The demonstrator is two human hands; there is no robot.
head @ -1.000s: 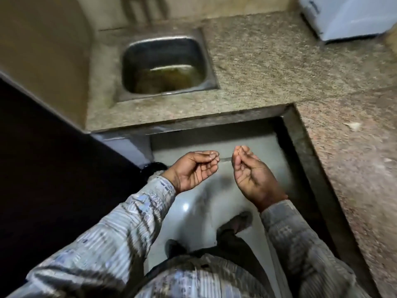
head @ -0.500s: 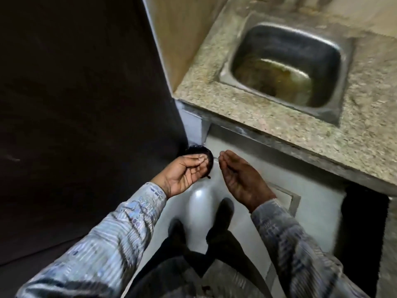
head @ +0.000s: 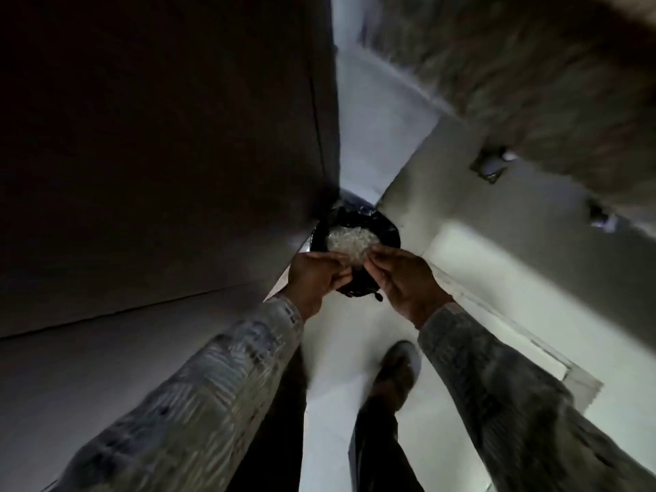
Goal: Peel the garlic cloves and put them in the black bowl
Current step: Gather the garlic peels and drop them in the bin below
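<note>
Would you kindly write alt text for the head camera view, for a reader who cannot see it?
Seen from above, a person's left hand and right hand are held close together over a black-lined bin on the floor, which holds a heap of whitish scraps. Patterned sleeves and one shoe show below; the picture is blurred.

A single head-worn wide-angle view looks steeply down, close over the left hand (head: 314,278) and right hand (head: 404,282) at mid-frame, with the floor (head: 332,353) beneath.

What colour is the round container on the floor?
The round floor container is black; head view.
</note>
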